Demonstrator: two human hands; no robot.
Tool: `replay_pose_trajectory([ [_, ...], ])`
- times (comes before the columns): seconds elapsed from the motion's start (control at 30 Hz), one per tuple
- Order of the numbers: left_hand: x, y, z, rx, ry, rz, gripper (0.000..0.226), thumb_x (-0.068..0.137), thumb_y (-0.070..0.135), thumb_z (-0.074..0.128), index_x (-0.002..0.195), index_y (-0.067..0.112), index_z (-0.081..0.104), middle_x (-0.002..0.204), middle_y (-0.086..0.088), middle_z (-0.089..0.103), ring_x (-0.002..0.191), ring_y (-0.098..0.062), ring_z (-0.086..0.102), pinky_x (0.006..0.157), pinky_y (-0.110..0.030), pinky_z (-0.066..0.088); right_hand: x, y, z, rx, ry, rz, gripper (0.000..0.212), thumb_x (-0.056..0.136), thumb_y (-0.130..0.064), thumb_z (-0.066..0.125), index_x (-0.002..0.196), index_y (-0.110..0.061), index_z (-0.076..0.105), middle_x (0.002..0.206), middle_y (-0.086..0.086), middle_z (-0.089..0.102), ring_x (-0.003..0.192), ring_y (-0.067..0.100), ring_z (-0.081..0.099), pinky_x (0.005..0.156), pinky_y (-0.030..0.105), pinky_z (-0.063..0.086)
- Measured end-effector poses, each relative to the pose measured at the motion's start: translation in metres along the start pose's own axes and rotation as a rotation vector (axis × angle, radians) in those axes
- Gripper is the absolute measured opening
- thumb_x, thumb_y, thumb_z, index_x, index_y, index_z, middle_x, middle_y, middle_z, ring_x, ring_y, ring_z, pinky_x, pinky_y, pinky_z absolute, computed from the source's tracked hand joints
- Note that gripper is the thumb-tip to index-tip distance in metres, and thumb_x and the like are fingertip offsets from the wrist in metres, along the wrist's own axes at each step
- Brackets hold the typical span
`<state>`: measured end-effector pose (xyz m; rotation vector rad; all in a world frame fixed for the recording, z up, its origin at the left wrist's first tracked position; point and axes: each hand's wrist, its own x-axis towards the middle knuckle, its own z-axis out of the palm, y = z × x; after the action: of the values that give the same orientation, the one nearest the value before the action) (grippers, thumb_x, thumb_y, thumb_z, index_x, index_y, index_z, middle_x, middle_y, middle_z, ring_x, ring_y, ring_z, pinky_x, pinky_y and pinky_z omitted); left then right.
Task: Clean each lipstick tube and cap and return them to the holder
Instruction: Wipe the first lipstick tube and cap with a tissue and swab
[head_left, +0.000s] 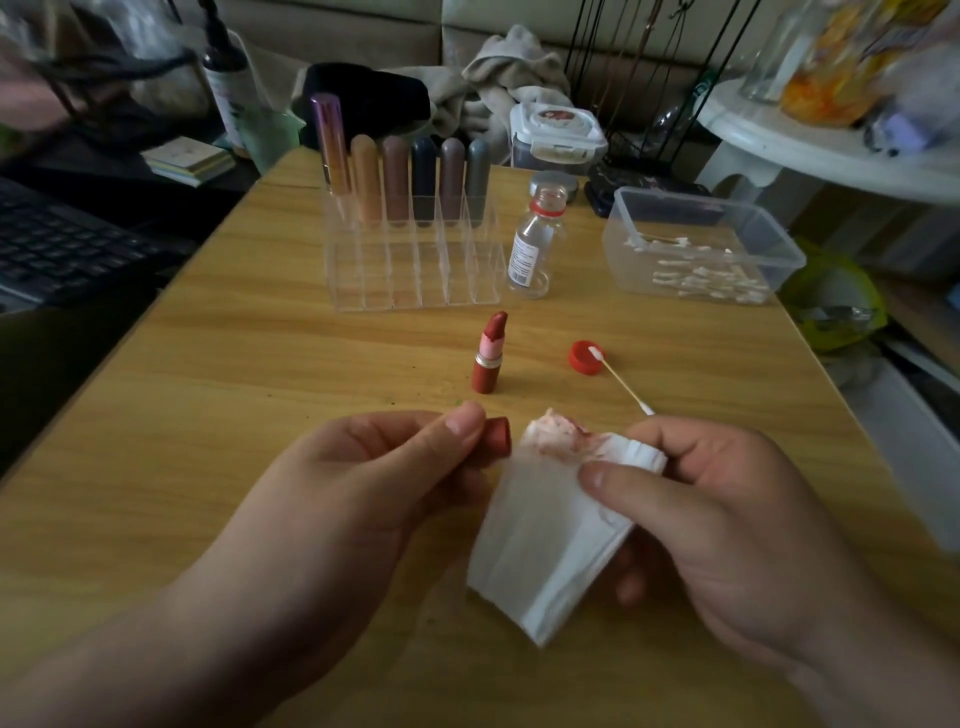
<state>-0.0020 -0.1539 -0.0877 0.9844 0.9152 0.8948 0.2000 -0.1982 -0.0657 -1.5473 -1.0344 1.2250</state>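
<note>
Our left hand (374, 483) pinches the lipstick cap (497, 441), long axis lying sideways, its end aimed right. Just beyond it the uncapped lipstick tube (487, 358) stands upright on the table (208, 415), nearer our left hand, with the holder (415, 275) farther out. Just beside the cap is the stained tip of the tissue (550, 519), gripped in our right hand (727, 509), barely apart.

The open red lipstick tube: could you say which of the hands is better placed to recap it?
Likely the left hand: it grips the red-brown cap near the red lipstick tube; the right hand holds stained white tissue.
</note>
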Motion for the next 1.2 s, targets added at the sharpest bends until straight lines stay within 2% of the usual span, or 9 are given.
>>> replay_pose_trajectory([
  [0.13,0.002,0.003,-0.002,0.201,-0.003,0.05,0.032,0.079,0.053,0.074,0.092,0.025,0.079,0.095,-0.008,0.076,0.09,-0.026,0.07,0.093,-0.057,0.054,0.005,-0.001,-0.002,-0.414,0.052,-0.073,0.007,0.083,-0.024,0.075,0.087,-0.019,0.07,0.07,-0.004,0.072,0.049,0.01,0.061,0.043,0.03,0.048],
  [0.27,0.001,0.008,-0.003,0.047,-0.004,-0.093,0.031,0.062,0.03,0.08,0.087,0.012,0.08,0.093,-0.02,0.073,0.078,-0.022,0.062,0.085,-0.041,0.054,0.004,0.003,0.001,-1.061,0.276,-0.492,0.052,0.081,-0.051,0.071,0.128,-0.036,0.056,0.102,-0.025,0.051,0.085,-0.004,0.047,0.062,0.01,0.037],
  [0.37,0.0,0.008,0.004,-0.161,-0.069,-0.106,0.018,0.065,0.002,0.085,0.082,0.005,0.077,0.086,-0.02,0.071,0.066,-0.02,0.063,0.063,-0.027,0.058,0.002,0.005,0.002,-0.938,0.259,-0.681,0.049,0.078,-0.04,0.078,0.122,-0.023,0.064,0.109,-0.013,0.055,0.098,0.003,0.051,0.079,0.015,0.043],
  [0.5,0.002,-0.001,0.003,-0.292,-0.154,-0.132,0.024,0.063,0.002,0.086,0.08,0.007,0.07,0.08,-0.025,0.067,0.064,-0.026,0.066,0.06,-0.031,0.058,-0.003,0.007,0.006,-0.145,-0.17,-0.359,0.041,0.072,-0.035,0.081,0.111,-0.026,0.071,0.098,0.003,0.071,0.088,0.025,0.068,0.076,0.036,0.058],
  [0.7,0.007,0.004,0.009,-0.306,-0.292,-0.124,0.017,0.074,0.011,0.084,0.078,0.008,0.067,0.071,-0.017,0.067,0.06,-0.025,0.066,0.058,-0.03,0.057,-0.001,0.004,0.02,0.431,-0.275,-0.255,0.018,0.066,-0.009,0.073,0.082,-0.009,0.079,0.07,0.011,0.071,0.055,0.01,0.064,0.051,0.015,0.049],
  [0.8,0.011,0.019,0.009,0.134,-0.228,-0.072,0.028,0.07,0.036,0.087,0.073,0.014,0.07,0.07,-0.012,0.07,0.06,-0.027,0.064,0.057,-0.037,0.055,0.002,0.004,0.016,0.408,-0.249,-0.282,0.021,0.069,-0.016,0.078,0.087,-0.006,0.076,0.078,0.013,0.071,0.063,0.009,0.065,0.056,0.014,0.049],
  [0.9,0.024,0.028,0.007,0.639,0.071,0.128,0.041,0.064,0.058,0.08,0.078,0.021,0.07,0.067,-0.005,0.069,0.054,-0.022,0.063,0.047,-0.036,0.054,0.007,0.009,0.012,0.147,-0.125,-0.37,0.026,0.075,-0.025,0.084,0.09,-0.008,0.07,0.08,0.01,0.07,0.067,0.014,0.064,0.062,0.02,0.051],
  [1.0,0.043,0.032,0.007,0.683,0.232,0.104,0.036,0.067,0.057,0.079,0.085,0.029,0.067,0.073,0.009,0.067,0.058,0.0,0.06,0.048,-0.021,0.048,0.007,0.009,0.014,-0.119,0.045,-0.486,0.016,0.079,-0.023,0.08,0.091,-0.016,0.071,0.083,0.007,0.072,0.076,0.022,0.068,0.067,0.032,0.058],
  [1.2,0.059,0.026,0.006,0.936,0.207,0.154,0.06,0.071,0.052,0.079,0.126,0.038,0.058,0.105,0.023,0.06,0.082,-0.002,0.061,0.069,-0.023,0.053,0.009,0.011,0.013,-0.22,0.102,-0.538,0.015,0.079,-0.018,0.079,0.091,-0.016,0.07,0.079,0.006,0.071,0.071,0.024,0.069,0.062,0.047,0.055],
])
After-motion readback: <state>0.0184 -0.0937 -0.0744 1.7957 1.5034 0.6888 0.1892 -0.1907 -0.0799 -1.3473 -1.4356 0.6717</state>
